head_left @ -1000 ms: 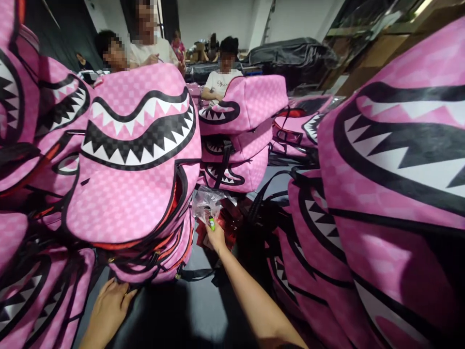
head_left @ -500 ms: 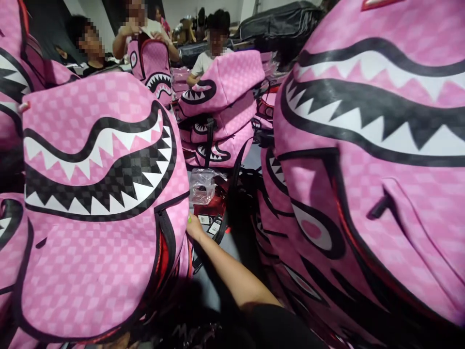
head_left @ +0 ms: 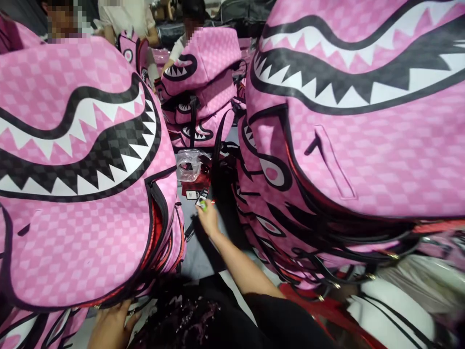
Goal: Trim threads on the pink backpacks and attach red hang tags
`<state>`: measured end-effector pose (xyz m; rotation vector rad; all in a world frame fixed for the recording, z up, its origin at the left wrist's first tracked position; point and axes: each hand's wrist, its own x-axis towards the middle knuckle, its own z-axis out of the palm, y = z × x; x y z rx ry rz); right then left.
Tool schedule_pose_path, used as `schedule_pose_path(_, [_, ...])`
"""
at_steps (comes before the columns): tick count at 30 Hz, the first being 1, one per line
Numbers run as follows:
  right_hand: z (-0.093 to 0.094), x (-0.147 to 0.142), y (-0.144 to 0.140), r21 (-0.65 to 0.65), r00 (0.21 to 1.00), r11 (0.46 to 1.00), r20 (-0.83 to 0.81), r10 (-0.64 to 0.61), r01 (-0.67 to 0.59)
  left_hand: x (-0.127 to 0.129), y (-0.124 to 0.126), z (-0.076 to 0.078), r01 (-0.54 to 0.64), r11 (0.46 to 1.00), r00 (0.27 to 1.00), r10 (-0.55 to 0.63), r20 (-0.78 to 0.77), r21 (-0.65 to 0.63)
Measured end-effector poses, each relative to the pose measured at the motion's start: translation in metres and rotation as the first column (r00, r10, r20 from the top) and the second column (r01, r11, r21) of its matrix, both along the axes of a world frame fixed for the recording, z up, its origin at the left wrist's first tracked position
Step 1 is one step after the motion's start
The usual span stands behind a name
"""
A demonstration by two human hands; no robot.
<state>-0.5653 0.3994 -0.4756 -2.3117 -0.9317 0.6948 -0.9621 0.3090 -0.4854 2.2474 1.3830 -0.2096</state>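
Since a moment ago the right hand (head_left: 208, 219) has drawn back, fingertips pinched on a small hang tag (head_left: 202, 200) beside the red tag pile (head_left: 194, 185), while the left hand (head_left: 112, 325), fingers spread, steadies the pink backpack stack (head_left: 80, 194) from below.

Your one camera sits on your head, facing forward and down, very near the bags (head_left: 83, 160) at both sides, looking along the gap between them toward the far workers (head_left: 123, 17).

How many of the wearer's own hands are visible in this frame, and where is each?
2. The right hand reaches forward to the small tags between the pink backpack piles. The left hand sits at the bottom edge, under the big pink backpack.
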Motion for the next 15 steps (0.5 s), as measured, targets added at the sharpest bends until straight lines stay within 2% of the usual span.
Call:
schedule_pose_path(1, [-0.003, 0.012, -0.023, -0.037, 0.996, 0.996, 0.029, -0.08, 0.081, 0.0, 0.001, 0.008, -0.019, 0.999, 0.999, 0.02, 0.028, -0.026])
schedule_pose_path(3, [-0.009, 0.035, -0.065, -0.135, 0.971, 0.963, 0.092, -0.22, 0.231, 0.009, 0.002, 0.026, -0.011, 0.981, 0.991, 0.037, 0.131, -0.191])
schedule_pose_path(5, [-0.017, 0.052, -0.096, -0.219, 0.946, 0.924, 0.149, -0.287, 0.314, 0.033, 0.002, 0.046, 0.051, 0.936, 0.967, 0.041, 0.252, -0.349])
schedule_pose_path(7, [-0.024, 0.062, -0.113, -0.265, 0.941, 0.909, 0.192, -0.278, 0.323, 0.073, 0.002, 0.062, 0.124, 0.895, 0.931, 0.044, 0.361, -0.429])
schedule_pose_path(9, [-0.026, 0.064, -0.119, -0.279, 0.948, 0.917, 0.224, -0.227, 0.286, 0.127, 0.006, 0.071, 0.181, 0.853, 0.87, 0.093, 0.484, -0.489])
schedule_pose_path(10, [-0.025, 0.064, -0.118, -0.277, 0.953, 0.927, 0.237, -0.19, 0.254, 0.157, 0.01, 0.072, 0.204, 0.847, 0.823, 0.123, 0.554, -0.491])
schedule_pose_path(11, [-0.022, 0.063, -0.115, -0.268, 0.958, 0.94, 0.248, -0.145, 0.212, 0.188, 0.017, 0.07, 0.163, 0.866, 0.772, 0.187, 0.608, -0.474])
schedule_pose_path(13, [-0.013, 0.062, -0.1, -0.226, 0.965, 0.971, 0.263, -0.021, 0.082, 0.252, 0.038, 0.059, 0.065, 0.901, 0.707, 0.262, 0.657, -0.429])
schedule_pose_path(15, [-0.004, 0.067, -0.071, -0.17, 0.953, 0.982, 0.273, 0.132, -0.087, 0.314, 0.069, 0.043, -0.08, 0.917, 0.65, 0.345, 0.677, -0.391])
